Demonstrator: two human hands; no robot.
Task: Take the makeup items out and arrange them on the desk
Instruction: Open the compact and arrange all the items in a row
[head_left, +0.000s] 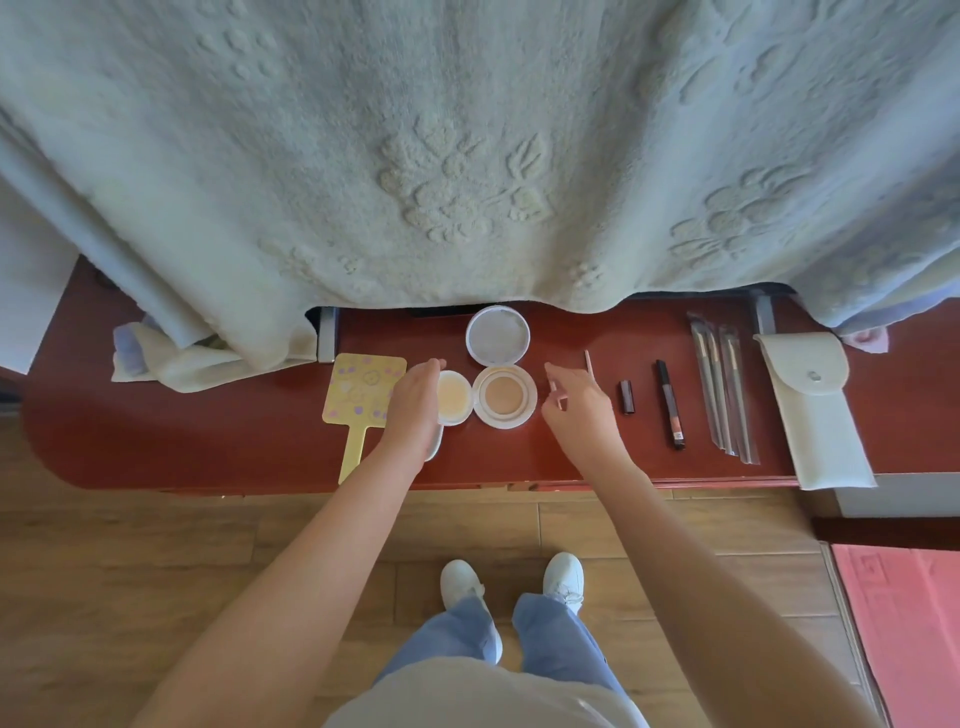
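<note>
In the middle of the frame, the left hand lies flat and loose over a small round puff case, beside the open cushion compact on the red desk. The right hand hovers with spread fingers, holding nothing. Toward the right lie a lipstick, a dark tube, wrapped brushes and a white pouch.

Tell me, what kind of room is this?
Probably a bedroom at home: a pale embossed floral blanket hangs over a reddish-brown wooden desk like a dressing table, with an open round white powder compact laid out, above a wood-plank floor.
</note>
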